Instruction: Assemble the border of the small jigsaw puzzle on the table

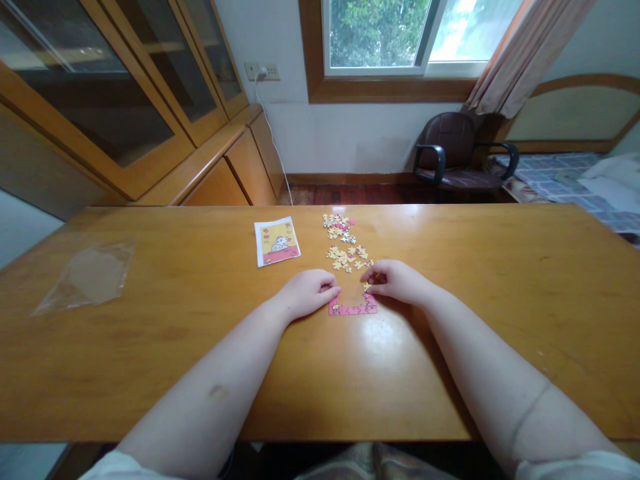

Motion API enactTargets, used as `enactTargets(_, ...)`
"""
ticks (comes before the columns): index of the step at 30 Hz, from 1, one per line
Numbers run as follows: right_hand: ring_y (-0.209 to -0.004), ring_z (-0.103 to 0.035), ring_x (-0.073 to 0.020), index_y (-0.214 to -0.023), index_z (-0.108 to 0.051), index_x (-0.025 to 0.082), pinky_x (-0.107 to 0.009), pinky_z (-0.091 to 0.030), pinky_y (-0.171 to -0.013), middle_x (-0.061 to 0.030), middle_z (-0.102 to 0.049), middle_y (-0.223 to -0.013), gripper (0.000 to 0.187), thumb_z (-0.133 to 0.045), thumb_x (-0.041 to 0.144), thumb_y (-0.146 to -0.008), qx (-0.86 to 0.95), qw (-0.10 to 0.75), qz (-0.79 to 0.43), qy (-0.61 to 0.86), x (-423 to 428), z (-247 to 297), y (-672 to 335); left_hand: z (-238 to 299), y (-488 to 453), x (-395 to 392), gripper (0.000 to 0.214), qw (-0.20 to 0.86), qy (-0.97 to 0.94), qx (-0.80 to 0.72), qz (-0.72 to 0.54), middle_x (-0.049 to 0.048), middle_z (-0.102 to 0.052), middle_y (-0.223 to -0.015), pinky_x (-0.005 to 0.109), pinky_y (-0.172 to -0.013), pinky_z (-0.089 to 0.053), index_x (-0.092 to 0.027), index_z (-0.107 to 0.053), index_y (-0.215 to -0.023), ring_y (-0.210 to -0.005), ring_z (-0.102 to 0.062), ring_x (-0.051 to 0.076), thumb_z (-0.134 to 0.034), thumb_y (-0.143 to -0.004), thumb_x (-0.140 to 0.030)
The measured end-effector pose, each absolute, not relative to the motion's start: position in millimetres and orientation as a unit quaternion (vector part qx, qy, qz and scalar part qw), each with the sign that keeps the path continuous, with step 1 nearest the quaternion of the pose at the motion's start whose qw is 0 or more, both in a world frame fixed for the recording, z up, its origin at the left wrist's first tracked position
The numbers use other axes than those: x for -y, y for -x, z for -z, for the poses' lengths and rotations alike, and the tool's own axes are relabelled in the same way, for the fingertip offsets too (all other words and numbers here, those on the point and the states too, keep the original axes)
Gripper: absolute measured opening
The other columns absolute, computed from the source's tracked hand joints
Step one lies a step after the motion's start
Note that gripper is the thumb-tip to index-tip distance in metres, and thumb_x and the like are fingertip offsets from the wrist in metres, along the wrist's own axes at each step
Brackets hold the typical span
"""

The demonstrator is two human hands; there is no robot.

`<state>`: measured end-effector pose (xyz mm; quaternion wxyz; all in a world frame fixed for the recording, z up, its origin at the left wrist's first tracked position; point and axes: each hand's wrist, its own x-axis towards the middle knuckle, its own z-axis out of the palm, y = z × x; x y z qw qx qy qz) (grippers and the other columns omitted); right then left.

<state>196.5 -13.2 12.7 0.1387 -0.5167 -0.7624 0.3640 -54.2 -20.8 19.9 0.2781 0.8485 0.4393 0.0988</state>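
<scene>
On the brown wooden surface (170, 300): pink, U-shaped jigsaw border (353, 310), long axis left-to-right, opening facing away.
Left hand (313, 291): curled at its left side, grip unclear.
Right hand (393, 280): narrow, at a yellow jigsaw piece (367, 287); hold unclear.

A partly assembled jigsaw (353, 310) was laid flat on the surface (475, 253), its pink pieces joined in a U left open toward twelve o'clock. Its two sides were partly hidden at their upper ends. At its one o'clock end a yellow piece (367, 287) was seen; whether it was locked in could not be told. Toward twelve o'clock, mostly yellow loose pieces (345, 259) were scattered, and beyond them a mixed cluster (340, 227) of yellow, pink and whitish pieces was heaped.
</scene>
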Motion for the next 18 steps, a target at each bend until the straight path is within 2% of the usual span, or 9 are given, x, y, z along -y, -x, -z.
enactTargets(8,-0.064,-0.057,-0.0125,-0.087,-0.073,0.018,-0.024,-0.043,-0.062,-0.0002,-0.067,-0.074,0.017,-0.068,0.026,-0.073,0.757,0.146,-0.379,0.512,14.5,-14.8,-196.3,-20.4,54.0,20.8,0.029,0.274,-0.849,-0.441,-0.097,-0.0017,-0.054,-0.066,0.026,-0.058,-0.029,-0.019,-0.058,-0.069,-0.064,-0.047,0.013,-0.05,-0.088,-0.04)
enactTargets(14,-0.073,-0.06,-0.0154,-0.074,-0.074,0.019,-0.027,-0.046,-0.073,-0.0029,-0.071,-0.078,0.015,-0.065,0.03,-0.078,0.785,0.144,-0.353,0.488,15.9,-18.4,-197.0,-21.0,54.0,21.1,0.03,0.278,-0.848,-0.44,-0.099,-0.0011,-0.055,-0.067,0.026,-0.058,-0.03,-0.019,-0.058,-0.069,-0.064,-0.048,0.014,-0.05,-0.087,-0.04)
enactTargets(18,-0.073,-0.06,-0.016,-0.079,-0.073,0.018,-0.028,-0.046,-0.073,-0.0039,-0.069,-0.079,0.018,-0.059,0.029,-0.083,0.793,0.164,-0.31,0.498,14.5,-17.3,-197.5,-20.8,54.4,20.9,0.03,0.278,-0.849,-0.438,-0.101,-0.0011,-0.054,-0.066,0.027,-0.059,-0.03,-0.019,-0.058,-0.069,-0.064,-0.048,0.014,-0.049,-0.088,-0.04)
